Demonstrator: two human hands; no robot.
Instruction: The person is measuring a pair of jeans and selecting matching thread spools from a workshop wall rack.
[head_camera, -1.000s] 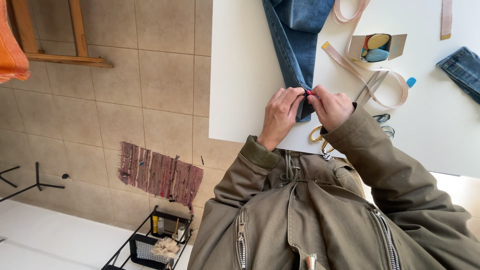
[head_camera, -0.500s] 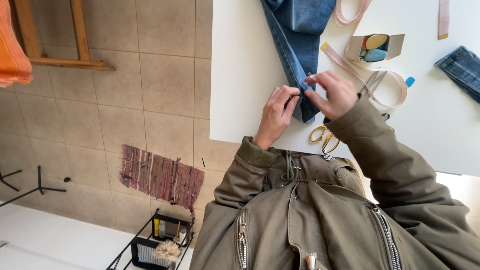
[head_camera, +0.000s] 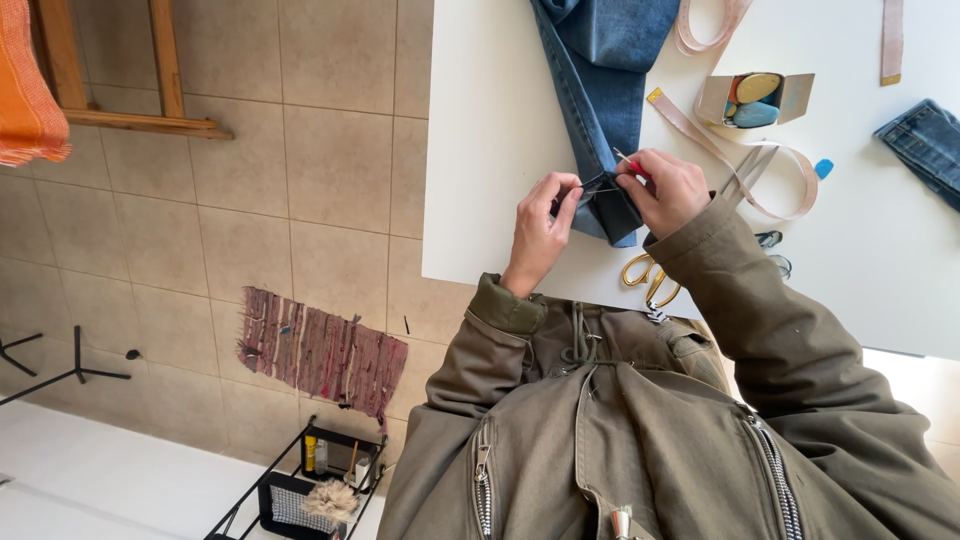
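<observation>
Left hand (head_camera: 541, 225): your fingers are pinched shut on the hem of the jeans leg (head_camera: 600, 120).
Right hand (head_camera: 672, 190): your fingers are closed around a small red-handled tool (head_camera: 632, 167), its tip at the hem.
Jeans leg: lying on the white bench (head_camera: 500, 150), hem end toward you.
Nearby: gold scissors (head_camera: 650, 280) just beside your right wrist; pink measuring tape (head_camera: 720, 150) beyond the right hand.

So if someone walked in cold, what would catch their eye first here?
Two hands meet at the hem of a blue jeans leg on the white table: the left hand pinches the fabric, the right hand works a small red-handled tool. Gold-handled scissors lie at the table's near edge.
</observation>
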